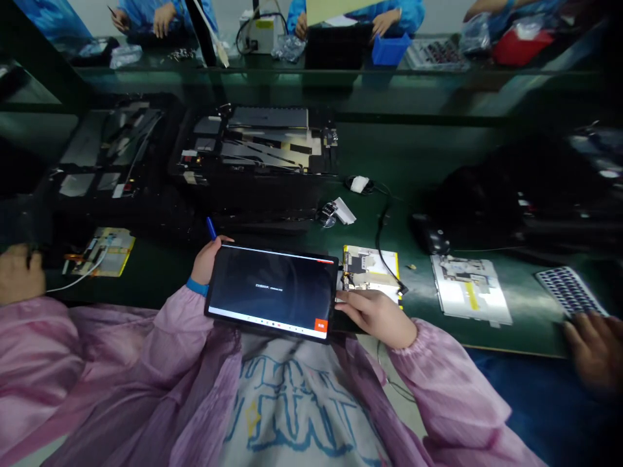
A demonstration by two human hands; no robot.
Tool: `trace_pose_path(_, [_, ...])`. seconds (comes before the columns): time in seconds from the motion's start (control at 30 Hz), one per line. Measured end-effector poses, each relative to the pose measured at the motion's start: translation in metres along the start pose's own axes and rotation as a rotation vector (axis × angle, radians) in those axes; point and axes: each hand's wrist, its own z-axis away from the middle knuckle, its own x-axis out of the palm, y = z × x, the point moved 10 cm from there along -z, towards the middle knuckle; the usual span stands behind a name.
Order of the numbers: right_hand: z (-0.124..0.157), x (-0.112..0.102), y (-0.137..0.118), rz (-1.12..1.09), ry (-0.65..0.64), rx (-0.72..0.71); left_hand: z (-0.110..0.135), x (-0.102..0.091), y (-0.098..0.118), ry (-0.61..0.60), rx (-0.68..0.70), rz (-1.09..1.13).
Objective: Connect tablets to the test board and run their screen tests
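A black tablet (272,290) with a lit dark screen and a small orange button at its lower right is held between both hands, just above my lap at the near edge of the green bench. My left hand (207,258) grips its upper left corner, with a blue pen tip showing above the fingers. My right hand (377,314) presses against its right edge, fingers wrapped toward the tablet. Right of that hand lies an opened tablet back (370,269) with yellow tape and a cable plugged in.
A stack of black trays with opened devices (265,152) stands behind the tablet. A silver back cover (470,288) and a black mouse (431,240) lie at right. Other people's hands show at left (19,272), at right (596,344) and across the bench.
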Motion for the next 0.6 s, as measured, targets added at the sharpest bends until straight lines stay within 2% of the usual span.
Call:
trace_pose_path(0.1, [0.002,-0.009,0.005,-0.034,0.019,0.034,-0.001,0.001,-0.003,-0.043,-0.003,-0.020])
trace_pose_path(0.17, [0.009,-0.024,0.022,-0.040,0.085,0.153,-0.001,0.002,-0.005,-0.066,0.001,-0.035])
trace_pose_path(0.3, [0.056,-0.061,0.093,0.107,0.295,0.719,0.001,0.003,-0.006,-0.066,0.017,-0.054])
trace_pose_path(0.33, [0.069,-0.062,0.109,0.144,0.287,0.847,0.001,0.003,-0.006,-0.063,0.021,-0.055])
trace_pose_path(0.4, [0.088,-0.054,0.134,0.163,0.198,0.999,0.003,0.004,-0.004,-0.058,0.027,-0.060])
trace_pose_path(0.47, [0.095,-0.042,0.149,0.139,0.126,1.042,0.003,0.006,-0.001,-0.049,0.029,-0.063])
trace_pose_path(0.6, [0.093,-0.034,0.152,0.009,0.143,1.033,0.004,0.008,0.004,-0.036,0.016,-0.058])
